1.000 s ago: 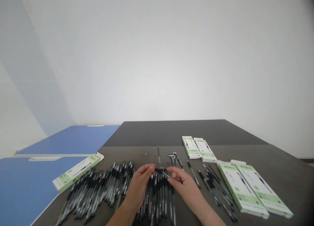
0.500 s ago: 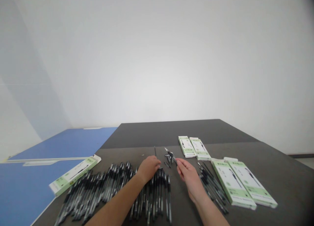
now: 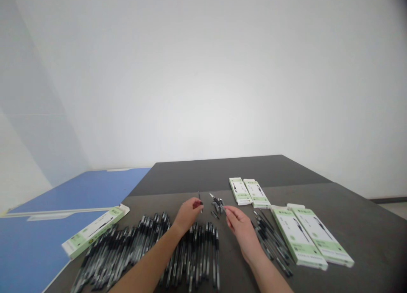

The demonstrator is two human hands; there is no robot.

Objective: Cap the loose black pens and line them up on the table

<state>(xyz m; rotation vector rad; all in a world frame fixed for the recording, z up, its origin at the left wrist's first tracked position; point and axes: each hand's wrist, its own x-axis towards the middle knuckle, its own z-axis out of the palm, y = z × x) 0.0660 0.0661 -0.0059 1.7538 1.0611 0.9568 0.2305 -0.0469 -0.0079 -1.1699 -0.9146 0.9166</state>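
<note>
My left hand (image 3: 188,214) is closed in a pinch on a thin dark stick (image 3: 199,195) that looks like a pen refill, its upper end sticking up past the fingers. My right hand (image 3: 238,221) pinches the near end of a slim grey-and-clear pen (image 3: 221,205), which points away to the left. Just beyond that hand's fingertips lies a small heap of short pen parts (image 3: 215,214), partly overlapped by the pen. Below my left hand and forearm, a row of black-gripped clear pens (image 3: 203,250) lies on the table.
More pens (image 3: 127,246) spread to the left, near a tilted green-and-white pen box (image 3: 95,229). Thin dark refills or pens (image 3: 271,238) lie right of my right hand. Two boxes (image 3: 299,238) sit at the right, two more (image 3: 241,191) farther back. A blue surface (image 3: 32,250) adjoins the dark table.
My left hand has turned and lifted slightly, showing its pinching fingers more. My right hand has shifted a little left, closer to the heap of parts. The view has moved slightly.
</note>
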